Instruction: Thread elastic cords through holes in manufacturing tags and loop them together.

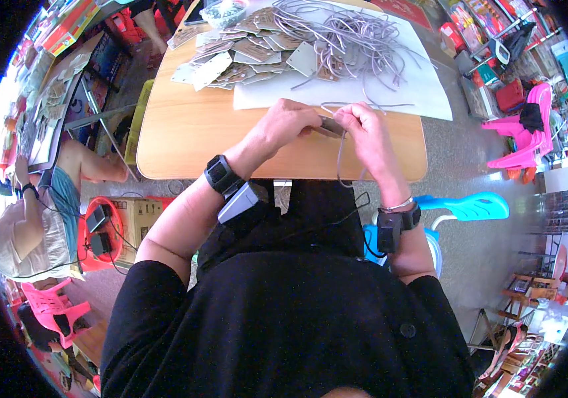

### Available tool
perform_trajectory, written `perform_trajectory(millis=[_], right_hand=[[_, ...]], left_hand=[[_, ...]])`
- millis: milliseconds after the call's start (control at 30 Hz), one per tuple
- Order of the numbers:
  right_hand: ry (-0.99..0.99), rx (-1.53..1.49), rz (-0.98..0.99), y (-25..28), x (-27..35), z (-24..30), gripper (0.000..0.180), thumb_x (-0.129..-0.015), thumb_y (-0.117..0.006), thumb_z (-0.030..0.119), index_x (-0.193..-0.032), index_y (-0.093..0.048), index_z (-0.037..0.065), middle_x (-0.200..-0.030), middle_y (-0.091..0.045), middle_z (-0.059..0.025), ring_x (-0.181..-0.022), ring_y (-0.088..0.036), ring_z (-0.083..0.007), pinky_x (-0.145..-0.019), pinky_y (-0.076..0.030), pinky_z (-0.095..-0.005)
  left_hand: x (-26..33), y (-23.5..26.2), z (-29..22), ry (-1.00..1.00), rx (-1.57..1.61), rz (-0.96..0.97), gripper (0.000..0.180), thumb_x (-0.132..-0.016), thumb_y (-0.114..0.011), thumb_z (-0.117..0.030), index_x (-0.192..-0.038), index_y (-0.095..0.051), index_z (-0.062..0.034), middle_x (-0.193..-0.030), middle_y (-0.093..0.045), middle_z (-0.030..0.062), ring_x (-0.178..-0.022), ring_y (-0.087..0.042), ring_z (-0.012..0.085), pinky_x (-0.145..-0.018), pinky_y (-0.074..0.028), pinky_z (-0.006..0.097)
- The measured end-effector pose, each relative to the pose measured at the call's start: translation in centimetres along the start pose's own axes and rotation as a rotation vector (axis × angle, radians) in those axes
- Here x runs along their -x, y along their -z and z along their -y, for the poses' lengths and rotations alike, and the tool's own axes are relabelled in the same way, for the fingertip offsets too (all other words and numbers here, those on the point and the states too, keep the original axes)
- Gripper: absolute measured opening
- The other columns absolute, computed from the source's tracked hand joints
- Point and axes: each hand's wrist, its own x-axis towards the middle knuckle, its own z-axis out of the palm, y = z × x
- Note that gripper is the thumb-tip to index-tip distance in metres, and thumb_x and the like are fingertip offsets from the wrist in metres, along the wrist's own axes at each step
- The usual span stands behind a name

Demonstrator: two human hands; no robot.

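Observation:
Above the near part of the wooden table [184, 142], my left hand [288, 124] is closed on a small grey-brown flat plate [329, 126]. My right hand [365, 132] pinches a thin grey cord [340, 159] right beside the plate's other end. One length of the cord loops down past the table edge. Whether it passes through the plate is hidden by my fingers. Farther back lies a heap of similar flat plates [251, 50], some with small holes. A tangle of grey cords [363, 40] spreads to its right on a white sheet [430, 96].
A clear container [224, 12] of small pieces stands at the table's far left. To the right are a blue plastic seat [476, 206] and a pink chair [535, 129]. Another person [38, 219] sits at left, near a red basin [119, 229] and a cardboard box [139, 222].

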Motion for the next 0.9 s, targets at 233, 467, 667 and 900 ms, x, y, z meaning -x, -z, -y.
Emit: perform_trajectory(millis=[233, 467, 667, 900], right_hand=[[-0.058, -0.276, 0.006, 3.4, 0.7, 2.6, 0.020, -0.089, -0.054, 0.007, -0.105, -0.064, -0.001, -0.089, -0.060, -0.0066, -0.076, -0.057, -0.0138, -0.069, -0.046, -0.0248], [-0.181, -0.486, -0.090, 5.9, 2.1, 5.9, 0.013, -0.087, -0.057, 0.000, -0.099, -0.061, 0.000, -0.087, -0.060, -0.0025, -0.075, -0.057, -0.0078, -0.072, -0.046, -0.0207], [0.266, -0.203, -0.202, 6.3, 1.6, 8.5, 0.012, -0.087, -0.057, 0.004, -0.098, -0.059, -0.001, -0.084, -0.061, -0.0050, -0.070, -0.056, -0.0093, -0.064, -0.045, -0.0193], [0.017, -0.557, -0.109, 7.6, 2.9, 12.0, 0.013, -0.083, -0.059, 0.002, -0.094, -0.060, -0.003, -0.085, -0.062, -0.0072, -0.068, -0.056, -0.0104, -0.058, -0.046, -0.0204]], left_hand=[[-0.7, 0.2, 0.0, -0.079, 0.076, -0.111, 0.013, -0.081, -0.053, -0.008, -0.081, -0.060, 0.0023, -0.070, -0.061, 0.0133, -0.062, -0.060, 0.0214, -0.058, -0.048, 0.031], [-2.2, 0.5, 0.3, 0.046, 0.279, -0.143, 0.020, -0.085, -0.056, -0.016, -0.082, -0.065, 0.0017, -0.069, -0.062, 0.0071, -0.061, -0.058, 0.0146, -0.056, -0.046, 0.029], [-2.2, 0.1, -0.3, 0.219, 0.378, -0.164, 0.023, -0.085, -0.056, -0.020, -0.080, -0.066, -0.0002, -0.067, -0.060, 0.0029, -0.058, -0.055, 0.0104, -0.054, -0.043, 0.026], [-1.9, 0.5, 0.3, 0.196, 0.425, -0.168, 0.024, -0.083, -0.057, -0.022, -0.076, -0.065, -0.0002, -0.068, -0.061, 0.0042, -0.059, -0.055, 0.0102, -0.054, -0.044, 0.025]])
